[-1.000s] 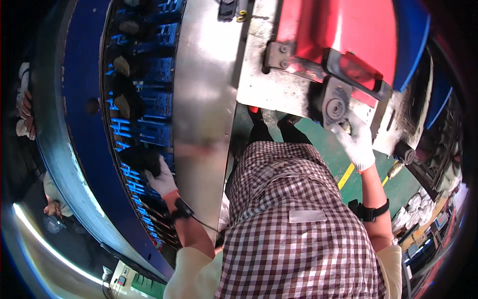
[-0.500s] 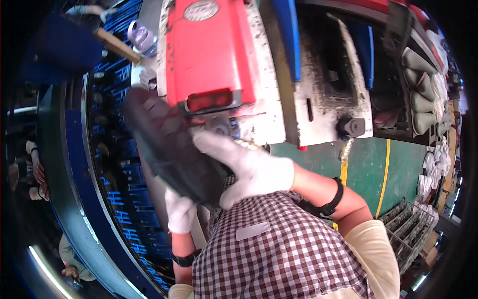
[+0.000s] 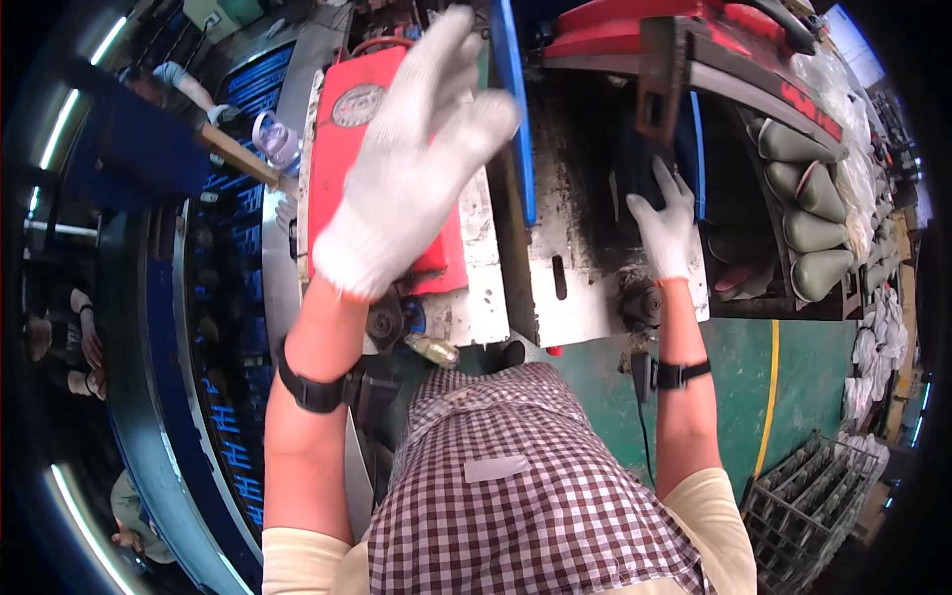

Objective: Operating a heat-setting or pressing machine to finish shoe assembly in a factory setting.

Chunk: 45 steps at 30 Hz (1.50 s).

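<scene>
My left hand, in a white knit glove, is raised above the closed red lid of the left machine. Its fingers and thumb are spread, and nothing is in them. On the right, my right hand, gloved too, reaches over the second machine's dark, worn bay. Thumb and fingers stand apart, close to a dark piece just beyond them; I cannot tell whether they touch it. Above that hand hangs the slotted metal handle of the tilted red lid. The bay's contents are too dark to make out.
Blue upright panels flank the bay. Olive-green shoe forms sit on a rack at right, above a wire crate. A clear bottle stands behind the left machine. At left runs a conveyor, with other people beyond.
The dark, chunky shoe-like thing that was in my hands is no longer visible in them. My hands have separated, left up, right to the second machine. That machine's lid hangs lower.
</scene>
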Tool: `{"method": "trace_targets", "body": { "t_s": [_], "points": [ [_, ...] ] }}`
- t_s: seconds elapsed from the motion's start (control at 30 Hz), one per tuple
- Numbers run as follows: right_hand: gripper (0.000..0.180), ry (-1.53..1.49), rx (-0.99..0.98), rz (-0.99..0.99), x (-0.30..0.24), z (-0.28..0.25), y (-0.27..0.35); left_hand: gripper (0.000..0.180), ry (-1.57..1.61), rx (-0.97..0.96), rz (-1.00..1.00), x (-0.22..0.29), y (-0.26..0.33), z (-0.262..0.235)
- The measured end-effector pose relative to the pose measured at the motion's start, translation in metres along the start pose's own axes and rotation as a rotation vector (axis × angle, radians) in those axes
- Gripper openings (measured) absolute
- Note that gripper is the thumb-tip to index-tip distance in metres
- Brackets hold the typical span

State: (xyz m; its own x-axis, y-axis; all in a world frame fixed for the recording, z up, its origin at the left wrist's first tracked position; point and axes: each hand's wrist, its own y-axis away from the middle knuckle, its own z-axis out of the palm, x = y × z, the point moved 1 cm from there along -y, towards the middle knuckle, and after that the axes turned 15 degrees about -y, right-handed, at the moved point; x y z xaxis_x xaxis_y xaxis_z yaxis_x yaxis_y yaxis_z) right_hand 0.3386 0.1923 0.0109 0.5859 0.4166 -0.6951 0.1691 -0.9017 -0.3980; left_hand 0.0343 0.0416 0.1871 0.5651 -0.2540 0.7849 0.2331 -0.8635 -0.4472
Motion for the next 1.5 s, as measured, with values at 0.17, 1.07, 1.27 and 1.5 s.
{"method": "trace_targets", "body": {
  "t_s": [0.17, 1.07, 1.27, 1.5],
  "points": [
    [0.072, 0.314, -0.102, 0.057, 0.032, 0.042, -0.012, 0.078, 0.189, -0.261, 0.305, 0.064, -0.083, 0.03],
    [0.035, -0.331, 0.502, 0.285, 0.089, -0.081, 0.139, 0.053, -0.455, -0.013, 0.618, 0.044, -0.076, 0.16],
    [0.038, -0.825, 0.326, 1.122, 0.086, -0.068, 0.282, 0.058, -0.39, 0.062, 0.675, -0.006, 0.016, 0.191],
    [0.059, -1.704, -0.015, 1.295, -0.004, -0.05, 0.261, 0.039, -0.496, 0.041, 0.748, -0.081, 0.08, 0.239]
  ]
}}
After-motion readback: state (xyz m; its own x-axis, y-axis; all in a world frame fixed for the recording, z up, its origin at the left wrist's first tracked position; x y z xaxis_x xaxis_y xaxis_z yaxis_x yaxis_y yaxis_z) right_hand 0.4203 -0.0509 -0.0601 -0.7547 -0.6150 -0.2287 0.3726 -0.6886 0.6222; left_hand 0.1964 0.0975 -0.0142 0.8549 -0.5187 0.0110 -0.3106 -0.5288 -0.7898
